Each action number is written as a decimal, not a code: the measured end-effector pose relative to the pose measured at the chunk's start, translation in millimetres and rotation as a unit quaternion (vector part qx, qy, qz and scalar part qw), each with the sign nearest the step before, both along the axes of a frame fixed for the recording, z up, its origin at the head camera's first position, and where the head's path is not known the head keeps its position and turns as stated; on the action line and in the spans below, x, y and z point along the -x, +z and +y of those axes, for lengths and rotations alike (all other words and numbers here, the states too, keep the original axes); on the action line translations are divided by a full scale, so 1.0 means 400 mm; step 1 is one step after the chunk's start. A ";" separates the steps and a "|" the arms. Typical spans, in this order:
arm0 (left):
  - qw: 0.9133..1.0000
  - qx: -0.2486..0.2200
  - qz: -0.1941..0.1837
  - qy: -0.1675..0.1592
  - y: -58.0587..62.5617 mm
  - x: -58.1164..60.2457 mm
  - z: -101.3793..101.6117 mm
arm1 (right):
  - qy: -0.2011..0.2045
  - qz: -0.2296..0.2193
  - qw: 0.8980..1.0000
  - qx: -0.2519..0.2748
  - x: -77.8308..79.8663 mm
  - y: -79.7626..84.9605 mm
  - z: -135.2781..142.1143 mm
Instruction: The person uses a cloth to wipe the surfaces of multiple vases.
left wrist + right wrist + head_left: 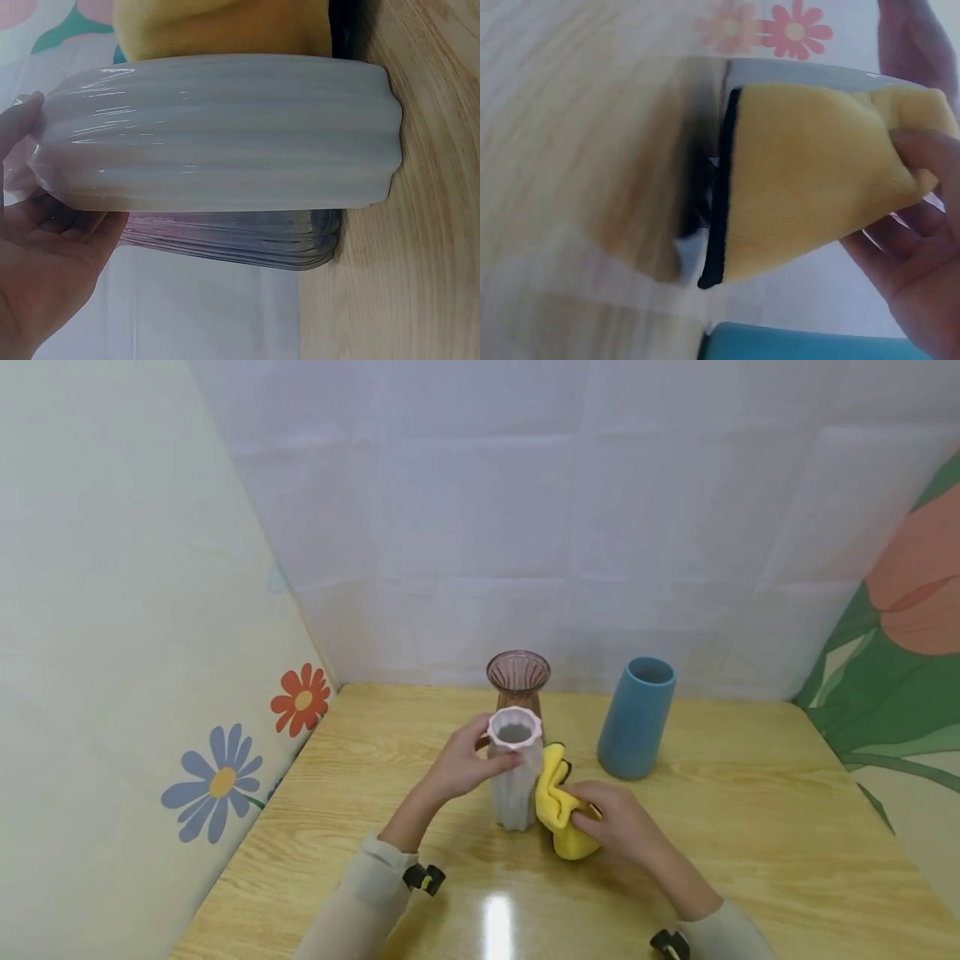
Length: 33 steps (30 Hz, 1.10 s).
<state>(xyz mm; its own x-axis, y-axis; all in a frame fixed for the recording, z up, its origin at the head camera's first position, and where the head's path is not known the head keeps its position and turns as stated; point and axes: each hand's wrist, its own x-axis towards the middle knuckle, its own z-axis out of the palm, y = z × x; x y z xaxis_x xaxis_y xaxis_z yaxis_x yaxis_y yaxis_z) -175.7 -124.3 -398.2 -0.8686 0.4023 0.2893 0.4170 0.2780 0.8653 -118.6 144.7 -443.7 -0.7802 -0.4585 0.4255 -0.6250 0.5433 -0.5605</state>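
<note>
White fluted vase (514, 797) stands upright on the wood-grain table (750, 843), the left hand (459, 767) curled round its top; the right hand (621, 820) pinches a yellow cloth (576, 843) beside it. Behind, I see a purple glass vase (519, 673); off right, a blue vase (636, 727).

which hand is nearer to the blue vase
The right hand, pinching a yellow cloth in front of the blue vase. The left hand is farther off to the left, gripping the white vase.
</note>
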 end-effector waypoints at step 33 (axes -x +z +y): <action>0.997 -0.010 -0.017 0.079 0.008 0.034 -0.055 | -0.054 0.177 0.980 0.077 0.003 0.051 0.033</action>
<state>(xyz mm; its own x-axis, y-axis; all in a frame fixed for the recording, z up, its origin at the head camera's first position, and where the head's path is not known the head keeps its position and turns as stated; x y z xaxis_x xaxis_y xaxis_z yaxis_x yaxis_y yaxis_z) -189.3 -146.5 -394.9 -0.9301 0.2546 0.2646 0.3393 0.3203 0.8845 -119.7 157.9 -423.4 -0.6115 -0.2904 0.7360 -0.7386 0.5430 -0.3994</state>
